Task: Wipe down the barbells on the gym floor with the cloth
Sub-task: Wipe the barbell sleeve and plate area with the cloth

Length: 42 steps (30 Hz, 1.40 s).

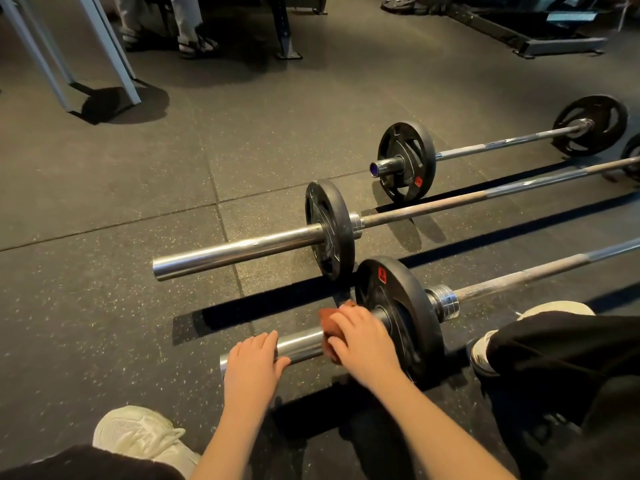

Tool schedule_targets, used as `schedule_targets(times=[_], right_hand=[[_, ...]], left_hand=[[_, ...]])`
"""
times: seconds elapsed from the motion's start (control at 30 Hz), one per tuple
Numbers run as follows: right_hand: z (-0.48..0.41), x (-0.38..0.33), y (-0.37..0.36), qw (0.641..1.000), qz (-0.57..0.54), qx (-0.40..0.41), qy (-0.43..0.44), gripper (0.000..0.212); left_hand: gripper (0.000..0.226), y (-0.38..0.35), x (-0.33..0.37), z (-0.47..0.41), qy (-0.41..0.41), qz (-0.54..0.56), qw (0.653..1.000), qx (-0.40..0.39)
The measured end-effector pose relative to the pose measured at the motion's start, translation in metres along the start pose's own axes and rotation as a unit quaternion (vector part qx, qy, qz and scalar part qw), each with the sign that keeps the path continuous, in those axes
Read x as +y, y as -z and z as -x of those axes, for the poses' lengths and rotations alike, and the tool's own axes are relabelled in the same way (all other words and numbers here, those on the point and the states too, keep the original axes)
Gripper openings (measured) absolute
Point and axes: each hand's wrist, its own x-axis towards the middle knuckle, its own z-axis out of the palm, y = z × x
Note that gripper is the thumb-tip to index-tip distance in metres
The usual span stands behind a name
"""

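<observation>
Three barbells lie side by side on the dark rubber floor. On the nearest barbell (301, 344), my left hand (251, 363) grips the chrome sleeve near its end. My right hand (363, 341) presses a reddish-brown cloth (327, 323) around the same sleeve, close against the black plate (408, 317). The middle barbell (242, 249) has a long bare chrome sleeve and one black plate (329, 228). At the back right lies the far barbell (502, 143), with a plate at each end.
My white shoes (138, 434) and dark trouser legs (561, 348) flank the nearest bar. Grey machine legs (104, 53) stand at the back left. Another person's legs and sandals (194, 39) are at the top, with a dark bench frame (554, 36) at the top right.
</observation>
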Motion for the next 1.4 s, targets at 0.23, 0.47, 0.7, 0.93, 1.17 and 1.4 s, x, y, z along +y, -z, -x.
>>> schedule_targets(times=[0.23, 0.47, 0.7, 0.93, 1.17, 1.4], right_hand=[[0.010, -0.038, -0.017, 0.997, -0.012, 0.019, -0.076, 0.046], [-0.006, 0.011, 0.002, 0.993, 0.037, 0.043, -0.102, 0.038], [0.005, -0.020, 0.000, 0.999, 0.024, -0.002, 0.039, 0.044], [0.005, -0.007, -0.011, 0.993, -0.019, 0.039, -0.109, 0.049], [-0.004, -0.016, -0.001, 0.997, -0.034, -0.045, 0.056, 0.046], [0.019, -0.035, -0.023, 0.988, -0.070, 0.073, -0.119, 0.050]], left_hand=[[0.053, -0.007, -0.001, 0.005, -0.004, -0.014, 1.000, 0.017], [0.048, -0.003, 0.001, 0.005, -0.006, 0.003, 1.000, 0.024], [0.051, -0.003, 0.002, 0.006, -0.007, 0.002, 0.999, 0.043], [0.048, -0.003, 0.001, 0.008, 0.002, 0.035, 0.999, 0.032], [0.052, 0.001, 0.000, 0.008, -0.002, 0.040, 0.999, 0.020], [0.049, -0.003, -0.003, 0.010, -0.006, 0.038, 0.999, 0.028]])
